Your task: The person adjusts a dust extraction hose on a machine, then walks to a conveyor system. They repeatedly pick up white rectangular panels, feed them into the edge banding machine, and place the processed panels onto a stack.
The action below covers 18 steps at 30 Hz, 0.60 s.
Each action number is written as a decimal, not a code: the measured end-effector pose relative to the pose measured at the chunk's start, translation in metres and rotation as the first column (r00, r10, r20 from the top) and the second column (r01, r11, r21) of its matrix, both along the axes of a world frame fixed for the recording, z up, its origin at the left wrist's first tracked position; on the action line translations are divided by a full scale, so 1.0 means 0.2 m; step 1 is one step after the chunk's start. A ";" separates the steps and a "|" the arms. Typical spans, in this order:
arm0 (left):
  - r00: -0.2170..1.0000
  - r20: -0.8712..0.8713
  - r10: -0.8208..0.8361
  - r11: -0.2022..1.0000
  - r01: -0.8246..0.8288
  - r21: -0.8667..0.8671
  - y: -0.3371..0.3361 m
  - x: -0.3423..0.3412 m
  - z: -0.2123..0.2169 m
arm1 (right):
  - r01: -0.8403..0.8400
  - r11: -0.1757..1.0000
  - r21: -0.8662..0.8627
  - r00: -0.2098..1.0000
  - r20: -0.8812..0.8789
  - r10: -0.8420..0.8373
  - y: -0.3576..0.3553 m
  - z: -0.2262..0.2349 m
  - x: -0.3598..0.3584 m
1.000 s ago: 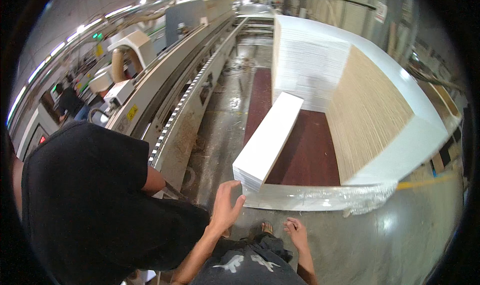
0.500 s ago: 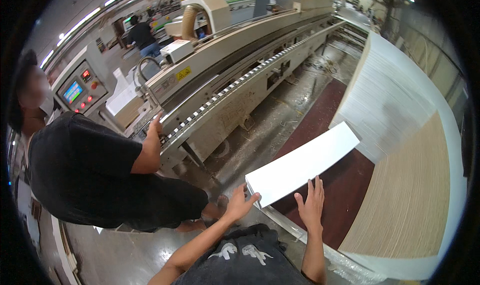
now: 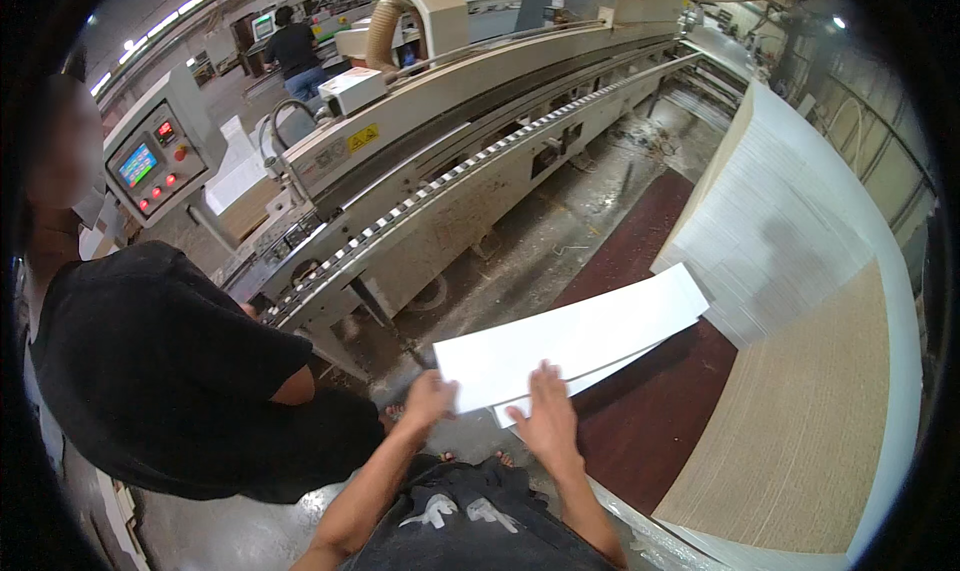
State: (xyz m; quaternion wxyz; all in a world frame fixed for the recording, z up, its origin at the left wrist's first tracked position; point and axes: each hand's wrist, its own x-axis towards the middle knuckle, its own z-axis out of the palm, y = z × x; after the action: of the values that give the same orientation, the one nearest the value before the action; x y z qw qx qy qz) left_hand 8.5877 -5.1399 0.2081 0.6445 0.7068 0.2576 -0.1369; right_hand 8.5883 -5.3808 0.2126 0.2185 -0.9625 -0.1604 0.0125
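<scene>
A long, glossy white board [image 3: 570, 333] lay askew over a second board [image 3: 594, 379], left hand [image 3: 430, 395] clamped on its end, right hand's [image 3: 549, 411] fingers apart, above a dark-red base [image 3: 645, 421] near a beige machine [image 3: 440, 256].

Bare left hand [image 3: 430, 399] grips left end of long white flat panel [image 3: 570, 333]. Bare right hand [image 3: 550, 419] at its near edge; grip unclear. Second white panel [image 3: 600, 373] beneath, skewed. Dark-red flat board [image 3: 650, 421] below; black-shirted co-worker [image 3: 165, 361] at left.
</scene>
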 end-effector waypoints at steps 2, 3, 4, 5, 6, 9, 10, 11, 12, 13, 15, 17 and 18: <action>0.992 0.085 0.095 0.992 -0.101 0.076 0.24 -0.01 -0.12 | -0.188 0.944 0.272 0.982 0.067 0.177 0.05 -0.01 -0.07; 0.979 0.160 0.123 0.979 -0.147 0.143 0.36 -0.01 -0.19 | -0.257 0.876 0.407 0.966 0.088 0.243 0.08 0.00 -0.10; 0.950 0.232 0.210 0.974 -0.223 0.034 0.42 0.01 -0.13 | -0.143 0.784 0.604 0.971 -0.066 0.228 0.09 -0.04 -0.14; 0.907 0.291 0.304 0.953 -0.293 -0.080 0.46 0.04 -0.07 | 0.001 0.657 0.754 0.944 -0.217 0.248 0.11 -0.11 -0.18; 0.882 0.340 0.325 0.945 -0.317 -0.082 0.47 0.04 0.04 | 0.169 0.511 0.843 0.880 -0.362 0.307 0.11 -0.15 -0.21; 0.797 0.433 0.421 0.906 -0.388 -0.168 0.49 -0.02 0.34 | 0.647 0.018 0.762 0.694 -0.599 0.399 0.10 0.04 -0.14; 0.780 0.430 0.456 0.889 -0.425 -0.171 0.49 -0.07 0.45 | 0.665 -0.077 0.743 0.694 -0.577 0.429 0.10 0.06 -0.11; 0.770 0.456 0.446 0.884 -0.458 -0.091 0.62 -0.12 0.37 | 0.657 -0.127 0.743 0.712 -0.557 0.428 0.10 0.09 -0.07; 0.757 0.454 0.470 0.869 -0.488 -0.086 0.63 -0.15 0.44 | 0.687 -0.187 0.702 0.698 -0.566 0.440 0.10 0.08 -0.03; 0.738 0.458 0.496 0.852 -0.516 -0.091 0.64 -0.16 0.50 | 0.708 -0.241 0.664 0.688 -0.571 0.447 0.10 0.06 0.02; 0.672 0.488 0.557 0.803 -0.587 -0.108 0.76 -0.24 0.47 | 0.711 -0.318 0.627 0.701 -0.596 0.392 0.13 0.01 0.07; 0.610 0.516 0.601 0.757 -0.642 -0.123 0.87 -0.35 0.47 | 0.742 -0.338 0.579 0.670 -0.628 0.395 0.25 0.04 0.07; 0.589 0.528 0.611 0.739 -0.664 -0.114 0.94 -0.40 0.44 | 0.735 -0.324 0.596 0.677 -0.609 0.413 0.30 -0.03 0.08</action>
State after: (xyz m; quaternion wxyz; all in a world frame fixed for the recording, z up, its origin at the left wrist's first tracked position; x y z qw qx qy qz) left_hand 8.5078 -4.9512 0.2959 0.6606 0.6056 0.3101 0.3173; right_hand 8.6037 -5.3201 0.2072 0.9241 -0.2887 0.1659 0.1873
